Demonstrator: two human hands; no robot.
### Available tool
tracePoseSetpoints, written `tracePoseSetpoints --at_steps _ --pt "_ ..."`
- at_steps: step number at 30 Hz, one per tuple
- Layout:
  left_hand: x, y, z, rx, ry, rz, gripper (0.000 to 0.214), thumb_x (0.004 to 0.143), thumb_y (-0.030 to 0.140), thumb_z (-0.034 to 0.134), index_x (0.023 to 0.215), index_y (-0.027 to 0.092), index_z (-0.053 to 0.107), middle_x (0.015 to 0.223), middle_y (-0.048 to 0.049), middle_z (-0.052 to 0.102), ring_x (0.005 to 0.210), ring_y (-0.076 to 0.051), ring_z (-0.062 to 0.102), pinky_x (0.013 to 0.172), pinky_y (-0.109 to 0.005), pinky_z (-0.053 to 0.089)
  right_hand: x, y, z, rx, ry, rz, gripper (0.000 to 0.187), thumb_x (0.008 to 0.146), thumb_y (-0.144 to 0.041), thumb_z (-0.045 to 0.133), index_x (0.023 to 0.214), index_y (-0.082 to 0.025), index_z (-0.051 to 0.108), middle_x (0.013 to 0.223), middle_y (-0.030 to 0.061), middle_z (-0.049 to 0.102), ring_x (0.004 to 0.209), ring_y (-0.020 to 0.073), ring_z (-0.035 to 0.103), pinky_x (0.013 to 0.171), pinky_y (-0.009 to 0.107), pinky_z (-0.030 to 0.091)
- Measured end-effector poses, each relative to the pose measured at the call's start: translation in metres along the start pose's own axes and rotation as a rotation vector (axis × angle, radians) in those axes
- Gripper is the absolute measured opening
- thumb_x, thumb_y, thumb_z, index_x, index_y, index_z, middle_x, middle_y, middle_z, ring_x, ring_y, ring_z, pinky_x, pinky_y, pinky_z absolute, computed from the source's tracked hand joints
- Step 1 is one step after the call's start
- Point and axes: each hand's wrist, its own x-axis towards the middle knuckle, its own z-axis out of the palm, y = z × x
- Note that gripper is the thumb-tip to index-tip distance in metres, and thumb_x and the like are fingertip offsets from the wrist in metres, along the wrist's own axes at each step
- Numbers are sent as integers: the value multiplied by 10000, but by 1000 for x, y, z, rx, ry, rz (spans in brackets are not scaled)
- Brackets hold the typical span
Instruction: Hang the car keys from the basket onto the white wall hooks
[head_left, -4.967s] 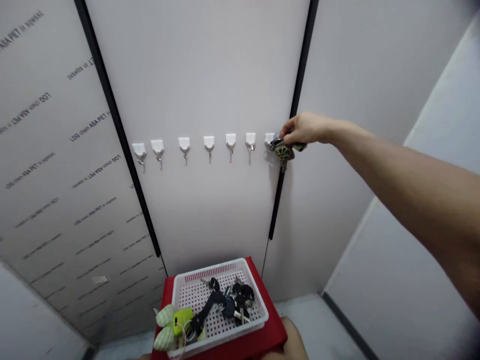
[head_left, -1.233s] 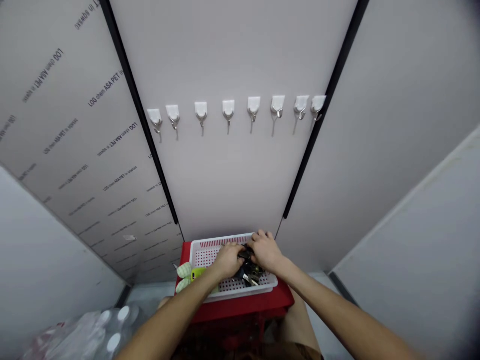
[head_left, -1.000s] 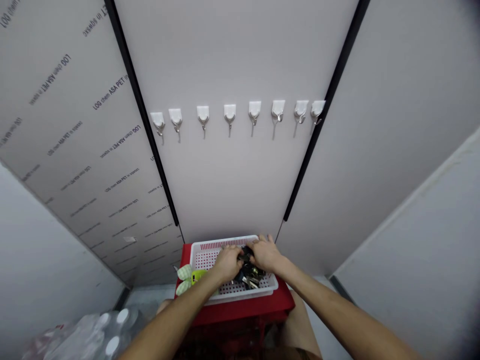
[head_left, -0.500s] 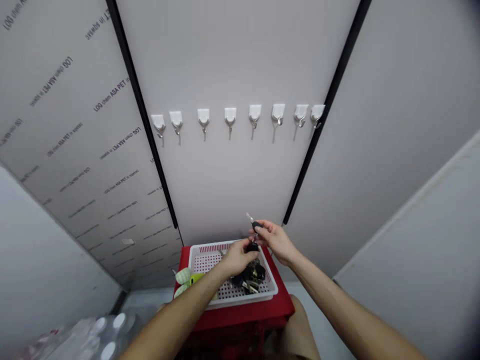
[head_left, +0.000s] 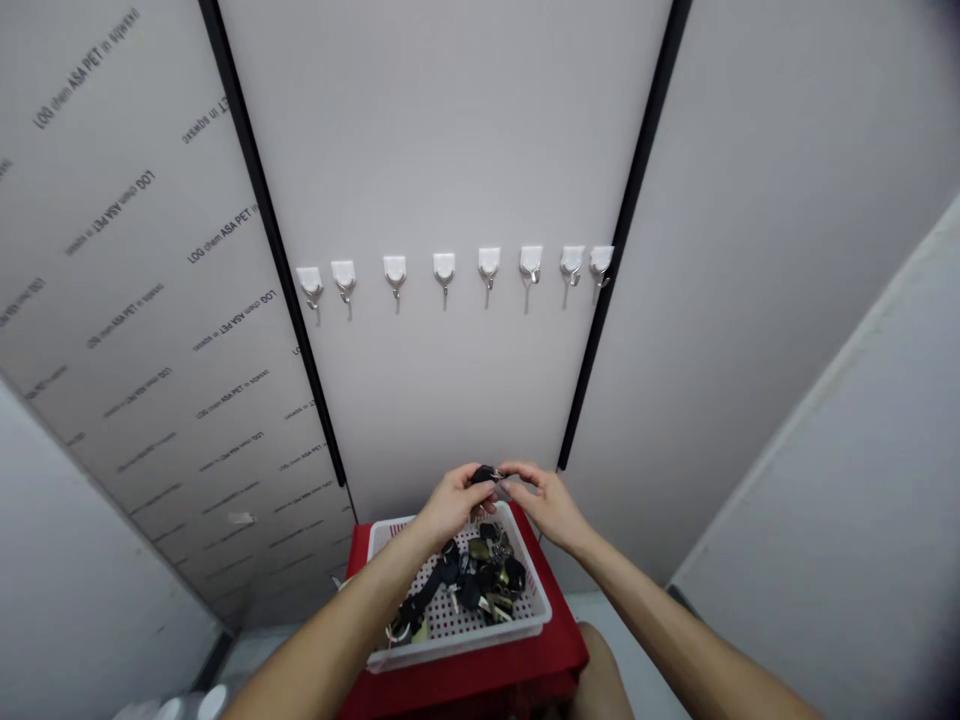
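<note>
Above the far rim of a white plastic basket (head_left: 517, 632), my two hands meet at a black-headed key (head_left: 485, 474). My left hand (head_left: 450, 505) is closed, pinching the dark head between thumb and fingers. My right hand (head_left: 546, 505) pinches the small metal part at the key's right side; the fingers partly cover it. Below them in the basket lies a heap of keys (head_left: 480, 580), several with black heads and metal blades, along with key rings. My left forearm hides the basket's left part.
The basket stands on a red-covered stool (head_left: 551, 655). A row of white adhesive hooks (head_left: 444, 268) runs across the wall panel ahead, between two black strips (head_left: 637, 190). Bottle caps (head_left: 212, 702) show at the lower left. Side walls rise close on both sides.
My left hand has risen from the basket with the black key head. My right hand has turned, and the upward-pointing key blade no longer shows. The view has tilted up and shifted.
</note>
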Motion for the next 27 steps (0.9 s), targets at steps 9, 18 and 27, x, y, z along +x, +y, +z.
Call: tracePoseSetpoints --at_steps 9,18,27 --pt "7 18 1 298 -166 86 151 611 153 440 741 102 498 561 35 440 471 -40 369 490 -181 321 0 -10 -19 98 -107 -92 323 641 -277 456 946 -176 490 865 33 545 819 134 465 755 284 334" --pt "7 45 10 919 -91 432 203 659 185 393 799 174 539 742 -5 539 699 -103 455 646 -206 350 5 -13 -31 444 -91 127 176 599 -306 501 607 -131 519 516 -38 469 516 66 413 545 206 326" --pt "33 88 29 1002 59 676 229 665 176 393 840 202 539 736 -1 528 685 -94 464 628 -191 360 27 -44 -71 655 -5 95 165 559 -264 547 645 -129 509 529 -32 483 502 54 417 553 219 333"
